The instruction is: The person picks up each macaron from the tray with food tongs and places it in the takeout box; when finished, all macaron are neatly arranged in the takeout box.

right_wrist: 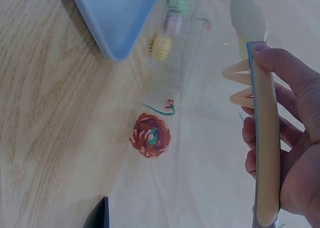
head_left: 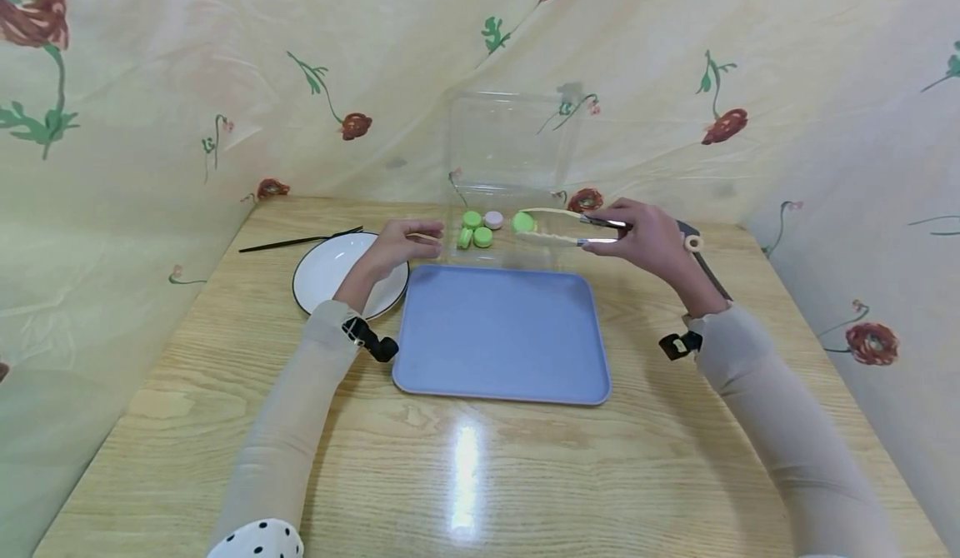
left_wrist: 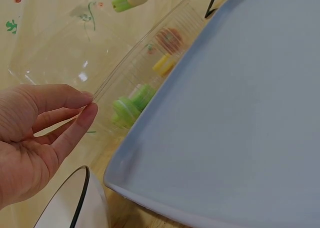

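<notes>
My right hand (head_left: 641,237) grips a pair of tongs (right_wrist: 267,153) with cream-coloured tips. Between those tips a green macaron (head_left: 522,222) is held, above the clear plastic box (left_wrist: 145,42); it also shows at the top of the left wrist view. My left hand (left_wrist: 45,128) pinches the rim of this box at its left side, thumb against fingers. Inside the box lie several green macarons (head_left: 483,236), a pale pink macaron (head_left: 492,220) and a yellow macaron (right_wrist: 161,47). The box's transparent lid (head_left: 510,137) stands raised at the back.
A blue tray (head_left: 502,333) lies right in front of the box. Left of it is a white dark-rimmed plate (head_left: 322,271), with a thin black utensil (head_left: 281,244) behind. A dark strap-like object (head_left: 708,271) lies behind my right wrist. Flowered cloth (head_left: 360,58) hangs around the table.
</notes>
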Demonstrator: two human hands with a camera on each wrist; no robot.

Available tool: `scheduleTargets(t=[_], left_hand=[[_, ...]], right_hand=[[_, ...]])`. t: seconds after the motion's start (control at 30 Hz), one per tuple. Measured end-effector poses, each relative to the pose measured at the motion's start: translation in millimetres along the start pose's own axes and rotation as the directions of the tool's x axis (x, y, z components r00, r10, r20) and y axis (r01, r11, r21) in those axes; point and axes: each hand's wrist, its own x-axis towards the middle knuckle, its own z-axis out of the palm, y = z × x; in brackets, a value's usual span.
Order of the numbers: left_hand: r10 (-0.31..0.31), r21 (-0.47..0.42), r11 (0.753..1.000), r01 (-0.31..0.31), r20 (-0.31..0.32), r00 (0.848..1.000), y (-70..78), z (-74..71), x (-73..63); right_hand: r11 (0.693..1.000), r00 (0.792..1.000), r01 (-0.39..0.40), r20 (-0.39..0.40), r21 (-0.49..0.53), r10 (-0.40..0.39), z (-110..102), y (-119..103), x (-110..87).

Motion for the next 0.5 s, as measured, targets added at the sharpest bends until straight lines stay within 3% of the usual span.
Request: scheduleTargets(t=[0.17, 0.5], left_hand=[[0.004, -0.001, 1.0, -0.004, 0.001, 1.0, 0.8, -0.2, -1.2], [0.005, 0.01, 1.0, -0.005, -0.001, 1.0, -1.2, -1.1, 1.4]], right_hand=[[0.999, 0.998, -0.037, 0.057, 0.003, 0.037, 7.4, 5.6, 10.8], [0.999, 0.991, -0.037, 0.129, -0.023, 0.039, 21.1, 13.6, 30.3]])
